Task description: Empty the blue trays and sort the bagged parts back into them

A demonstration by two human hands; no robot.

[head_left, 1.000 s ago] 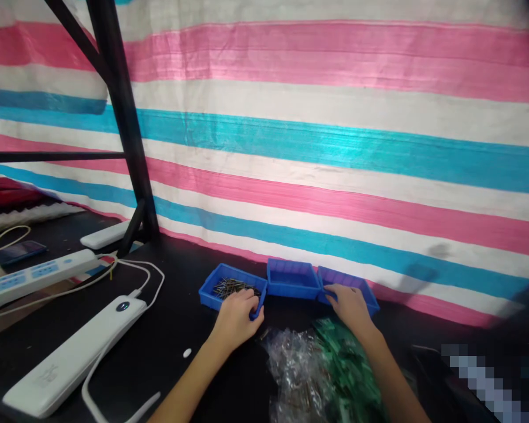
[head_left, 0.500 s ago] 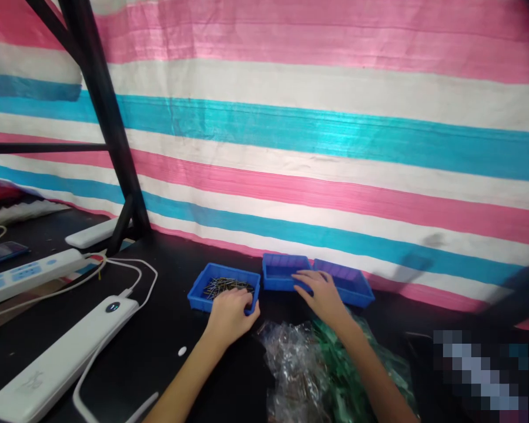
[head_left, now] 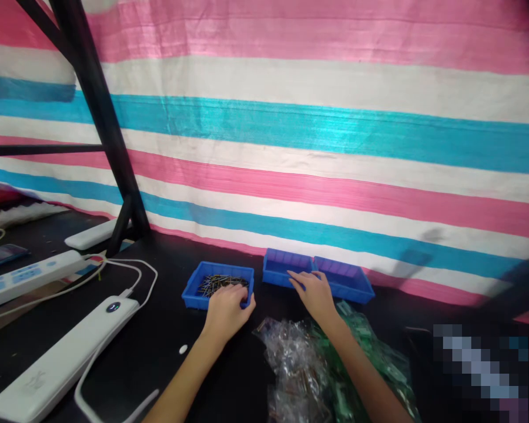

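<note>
Pin tray (head_left: 196, 302), lower centre, long axis crosswise; nearer left hand (head_left: 226, 311) clamps its right end; right hand (head_left: 316, 296) apart, fingers spread

Behind the back edge of the black desk (head_left: 158, 329), the big sheet (head_left: 291, 188) has wide stripes of pink, white and bright blue. Near that edge, the left tray (head_left: 196, 302), the middle tray (head_left: 277, 276) and the right tray (head_left: 355, 291) are blue, and the thin metal sticks (head_left: 215, 284) in the left tray look brown and gold. Farther from that edge, one heap of bags (head_left: 291, 358) is see-through and another heap (head_left: 376, 339) is green, while toward the left edge the power strip (head_left: 35, 272) is white with light blue patches.
</note>
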